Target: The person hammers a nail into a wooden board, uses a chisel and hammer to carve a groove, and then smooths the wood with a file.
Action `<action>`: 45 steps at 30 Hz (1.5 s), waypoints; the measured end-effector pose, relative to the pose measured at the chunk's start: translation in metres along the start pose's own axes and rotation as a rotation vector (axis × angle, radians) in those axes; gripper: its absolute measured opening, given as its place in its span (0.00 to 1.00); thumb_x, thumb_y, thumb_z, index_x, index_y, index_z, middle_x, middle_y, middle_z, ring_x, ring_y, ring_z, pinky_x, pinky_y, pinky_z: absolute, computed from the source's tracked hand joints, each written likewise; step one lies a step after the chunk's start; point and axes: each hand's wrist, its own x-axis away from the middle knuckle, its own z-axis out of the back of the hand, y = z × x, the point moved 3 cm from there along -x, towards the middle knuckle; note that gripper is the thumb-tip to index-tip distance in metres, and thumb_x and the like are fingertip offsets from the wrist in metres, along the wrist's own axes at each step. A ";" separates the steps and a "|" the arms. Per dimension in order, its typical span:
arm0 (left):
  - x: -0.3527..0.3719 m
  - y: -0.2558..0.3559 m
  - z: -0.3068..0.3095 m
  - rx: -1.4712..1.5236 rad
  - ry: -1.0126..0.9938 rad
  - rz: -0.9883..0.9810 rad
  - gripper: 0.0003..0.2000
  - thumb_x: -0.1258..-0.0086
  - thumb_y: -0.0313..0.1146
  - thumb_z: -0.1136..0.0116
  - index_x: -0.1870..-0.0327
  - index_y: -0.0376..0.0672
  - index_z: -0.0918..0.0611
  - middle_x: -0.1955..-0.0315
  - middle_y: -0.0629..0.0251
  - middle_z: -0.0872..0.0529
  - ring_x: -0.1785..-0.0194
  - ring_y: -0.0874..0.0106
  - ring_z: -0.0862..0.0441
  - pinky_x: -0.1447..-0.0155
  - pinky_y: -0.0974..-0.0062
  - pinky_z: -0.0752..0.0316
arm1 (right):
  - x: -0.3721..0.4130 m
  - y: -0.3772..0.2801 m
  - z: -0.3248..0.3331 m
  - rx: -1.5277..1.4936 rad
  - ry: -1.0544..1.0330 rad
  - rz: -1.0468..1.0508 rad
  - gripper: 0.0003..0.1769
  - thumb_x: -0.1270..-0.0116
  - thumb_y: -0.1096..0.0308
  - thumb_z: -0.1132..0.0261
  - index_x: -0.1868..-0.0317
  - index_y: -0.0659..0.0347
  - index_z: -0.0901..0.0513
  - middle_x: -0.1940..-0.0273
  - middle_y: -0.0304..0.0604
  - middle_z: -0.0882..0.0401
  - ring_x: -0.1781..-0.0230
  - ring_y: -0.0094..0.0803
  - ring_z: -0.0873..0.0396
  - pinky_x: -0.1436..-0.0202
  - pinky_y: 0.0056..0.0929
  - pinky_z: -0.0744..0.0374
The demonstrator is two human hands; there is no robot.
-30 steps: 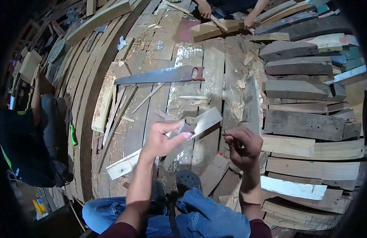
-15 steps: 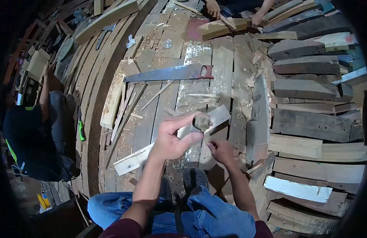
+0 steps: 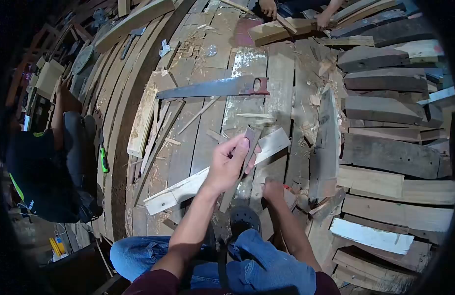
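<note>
My left hand (image 3: 230, 164) is closed round a narrow wooden strip (image 3: 232, 193), its thumb pressed along the upper end. The strip slants down toward my shoes. Beneath that hand, a pale plank (image 3: 176, 192) lies diagonally over the floorboards. My right hand (image 3: 273, 190) is low down to the right, fingers curled in; whatever they hold is hidden. A small red spot shows beside its knuckles, by a wooden block (image 3: 289, 197). Beyond both hands lies a handsaw (image 3: 208, 88) with a red handle, blade pointing left.
Curved timber pieces (image 3: 385, 152) line the right side. An upright grey block (image 3: 324, 147) stands nearer. Offcuts (image 3: 158, 142) and shavings lie at left, beside long beams (image 3: 126, 78). One person (image 3: 43, 172) sits at left; another person's hands (image 3: 323, 20) touch wood at the top.
The wooden strip in my left hand has swung from pointing up at the camera to slanting lengthwise in view. My right hand has dropped slightly lower and its fingers have turned away.
</note>
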 end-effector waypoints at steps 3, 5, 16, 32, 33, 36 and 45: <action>-0.001 -0.003 0.000 -0.100 0.038 -0.003 0.19 0.20 0.44 0.57 0.62 0.36 0.20 0.79 0.68 0.23 0.79 0.83 0.29 0.75 0.84 0.37 | 0.000 0.001 -0.002 0.011 -0.010 -0.014 0.16 0.39 0.56 0.38 0.67 0.63 0.19 0.71 0.57 0.18 0.69 0.54 0.18 0.63 0.49 0.21; -0.001 -0.002 -0.004 -0.107 0.080 0.007 0.17 0.21 0.41 0.53 0.62 0.35 0.18 0.76 0.68 0.20 0.78 0.83 0.28 0.76 0.85 0.36 | -0.001 0.004 -0.005 0.013 -0.026 -0.003 0.17 0.39 0.56 0.37 0.62 0.64 0.20 0.71 0.58 0.18 0.68 0.56 0.19 0.62 0.52 0.23; 0.000 -0.017 -0.003 -0.174 0.114 -0.019 0.13 0.24 0.35 0.46 0.48 0.35 0.17 0.68 0.70 0.16 0.76 0.85 0.27 0.74 0.86 0.33 | -0.006 0.002 0.019 -0.041 0.105 -0.032 0.21 0.39 0.55 0.36 0.56 0.65 0.18 0.72 0.57 0.18 0.69 0.56 0.19 0.63 0.49 0.21; 0.003 -0.032 -0.016 -0.203 0.014 0.038 0.12 0.26 0.32 0.43 0.48 0.36 0.24 0.64 0.64 0.14 0.63 0.82 0.20 0.59 0.81 0.25 | -0.034 -0.101 0.261 -1.264 0.243 0.267 0.16 0.33 0.66 0.32 0.51 0.71 0.18 0.62 0.45 0.15 0.64 0.24 0.17 0.63 0.22 0.20; 0.004 -0.034 -0.014 -0.159 0.008 0.065 0.12 0.26 0.32 0.44 0.48 0.37 0.26 0.65 0.64 0.14 0.64 0.82 0.20 0.60 0.81 0.25 | -0.033 -0.102 0.261 -1.261 0.256 0.268 0.16 0.32 0.67 0.33 0.52 0.71 0.18 0.63 0.45 0.15 0.66 0.24 0.17 0.64 0.22 0.20; 0.003 -0.046 -0.012 -0.084 -0.050 0.073 0.13 0.24 0.33 0.46 0.48 0.40 0.33 0.70 0.66 0.16 0.69 0.81 0.22 0.63 0.79 0.27 | -0.028 -0.104 0.269 -1.271 0.243 0.271 0.13 0.30 0.67 0.36 0.55 0.71 0.18 0.70 0.41 0.15 0.69 0.22 0.18 0.66 0.21 0.21; 0.000 -0.042 -0.013 -0.210 -0.224 0.227 0.18 0.20 0.44 0.56 0.62 0.38 0.22 0.75 0.71 0.21 0.73 0.83 0.26 0.68 0.81 0.30 | -0.029 -0.103 0.260 -1.239 0.291 0.178 0.12 0.27 0.67 0.39 0.56 0.71 0.18 0.69 0.41 0.15 0.68 0.19 0.20 0.64 0.20 0.22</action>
